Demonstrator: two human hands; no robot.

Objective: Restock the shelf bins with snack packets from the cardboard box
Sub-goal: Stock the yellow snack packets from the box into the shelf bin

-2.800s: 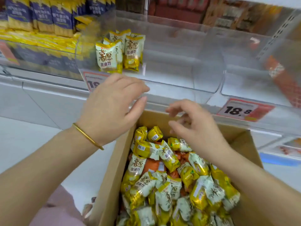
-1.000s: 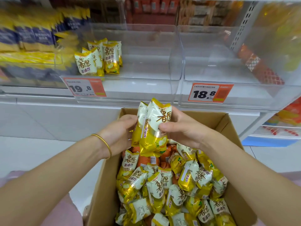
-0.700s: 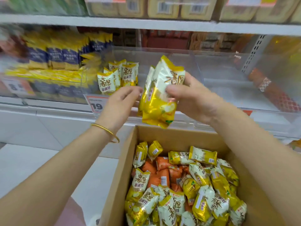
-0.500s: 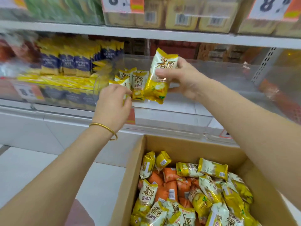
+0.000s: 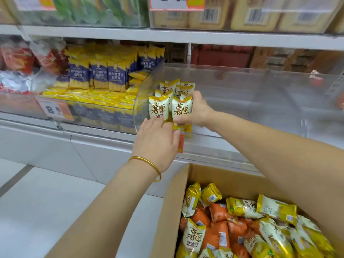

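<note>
Snack packet (image 5: 182,111), white-and-yellow, upright, in curled right-hand fingers (image 5: 195,98); left fingers (image 5: 168,128) straight at its base

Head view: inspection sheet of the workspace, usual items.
surface: clear bin on a white shelf ledge.
job's things: upright packets at the bin's left end; held packet in the front row beside the front packet; cardboard box below, holding yellow packets and orange packets.
clutter: nothing seen.
hands: right hand grips the held packet; left hand, with a gold bracelet, touches the front packet's foot.
cables: nothing seen.
surroundings: blue-and-yellow packs in the next bin to the left; price tag; stocked upper shelf.
</note>
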